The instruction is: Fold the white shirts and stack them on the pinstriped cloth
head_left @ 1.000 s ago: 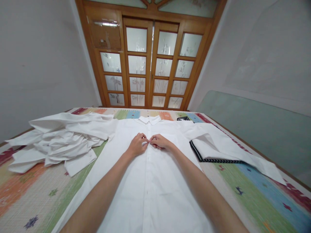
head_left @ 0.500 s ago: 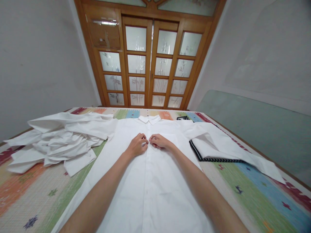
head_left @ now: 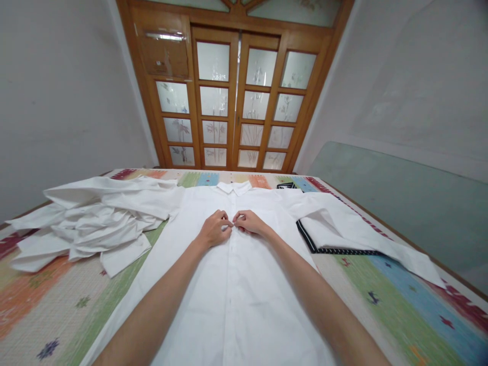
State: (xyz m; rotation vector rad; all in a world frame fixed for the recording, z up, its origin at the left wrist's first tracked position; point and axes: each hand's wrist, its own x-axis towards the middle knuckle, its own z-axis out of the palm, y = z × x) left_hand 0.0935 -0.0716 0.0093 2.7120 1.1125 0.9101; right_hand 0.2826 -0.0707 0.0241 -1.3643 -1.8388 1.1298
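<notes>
A: Shirt first. Where?
B: White cloth button-front shirt [head_left: 251,290], laid flat, front up, mid-table, its pointed white collar [head_left: 238,189] at the far end.
A: Hands?
B: Bare left hand [head_left: 216,228], fingers curled, thumb and index in a narrow pinch at the white buttoned placket [head_left: 231,279], just below the collar. Bare right hand [head_left: 248,222], same: narrow pinch on the placket from the other side. Fingertips nearly meet. Button between them? Too small, can't tell.
A: Left side?
B: Crumpled heap of white cloth [head_left: 102,221], against the shirt's sleeve on that side. Can't tell where one ends.
A: Right?
B: White sleeve [head_left: 358,223] stretched out, folded near the shoulder, black strip with white marks [head_left: 343,251] showing from under it. Small black-and-white piece [head_left: 285,186] past the shoulder.
A: Under it all?
B: Multicoloured striped tablecloth [head_left: 358,295] with little figures.
A: Background?
B: Brown wooden doors with frosted panes [head_left: 233,137]; pale green panel [head_left: 396,188] on the right.
</notes>
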